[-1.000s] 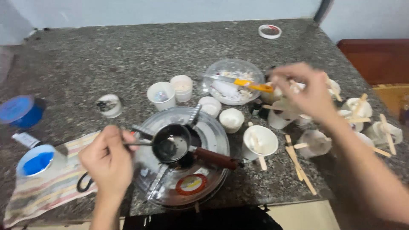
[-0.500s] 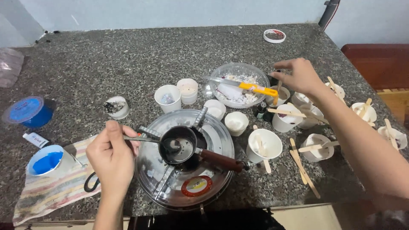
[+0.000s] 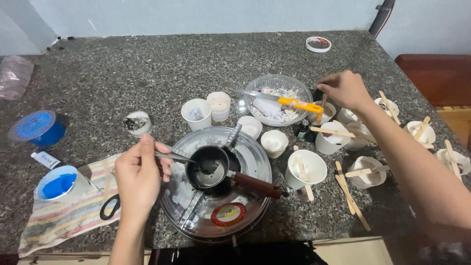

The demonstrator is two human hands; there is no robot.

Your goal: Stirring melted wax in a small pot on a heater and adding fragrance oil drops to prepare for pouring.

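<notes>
My left hand [image 3: 138, 177] grips a metal spoon [image 3: 177, 157] whose bowl dips into a small black pot [image 3: 210, 168] with a red-brown handle [image 3: 256, 185]. The pot sits on a round silver gas burner [image 3: 245, 147] at the counter's front edge. My right hand [image 3: 345, 90] reaches over the cups at the right and pinches a wooden stick [image 3: 321, 109] that stands in a small paper cup [image 3: 327, 113]. Just left of that hand is a clear plastic bowl [image 3: 279, 98] of white flakes, with a yellow-handled knife [image 3: 294, 103] laid across it.
Several white paper cups with wooden sticks crowd the right side of the granite counter [image 3: 147, 64]. A cup of blue liquid [image 3: 59, 185] stands on a striped cloth [image 3: 64, 216] with scissors [image 3: 110, 207]. A blue lid [image 3: 35, 127] lies far left, a tape roll [image 3: 318, 44] at the back.
My right hand has moved left and back, from over the right-hand cups to the stick in the cup by the clear bowl. My left hand keeps the spoon in the pot.
</notes>
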